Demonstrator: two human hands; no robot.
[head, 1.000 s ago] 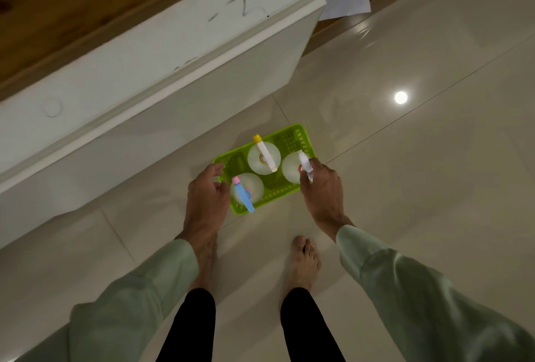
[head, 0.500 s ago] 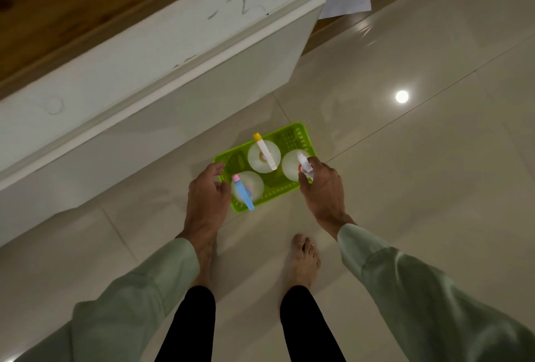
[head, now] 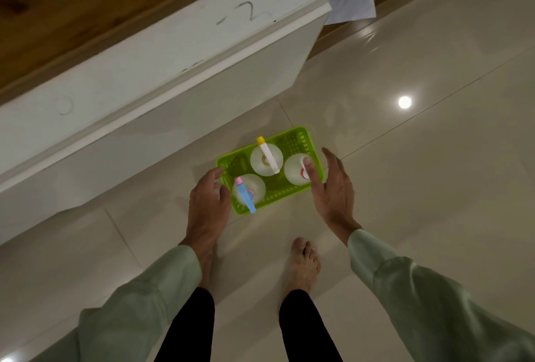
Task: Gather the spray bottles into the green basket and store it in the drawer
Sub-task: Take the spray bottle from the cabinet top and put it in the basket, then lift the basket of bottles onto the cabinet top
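Note:
A bright green basket (head: pixel 292 141) sits on the glossy floor tiles in front of my feet. Three round white spray bottles stand in it: one with a yellow-tipped white nozzle (head: pixel 266 159), one with a pink and blue nozzle (head: pixel 249 191), and a third (head: pixel 295 170) at the right, partly hidden by my fingers. My left hand (head: pixel 207 205) hovers at the basket's left end with fingers spread. My right hand (head: pixel 330 188) is open over the basket's right end, fingers apart, holding nothing.
A white drawer front (head: pixel 162 78) juts out over the floor at the left and behind the basket, with a wooden surface (head: pixel 58 8) beyond it. White paper (head: pixel 353 0) lies at the top right. Pale floor tiles (head: pixel 434 188) spread to the right. My bare feet stand just behind the basket.
My right hand has let go of the rightmost bottle's nozzle and opened, drawing back slightly. My left hand has spread its fingers at the basket's left end.

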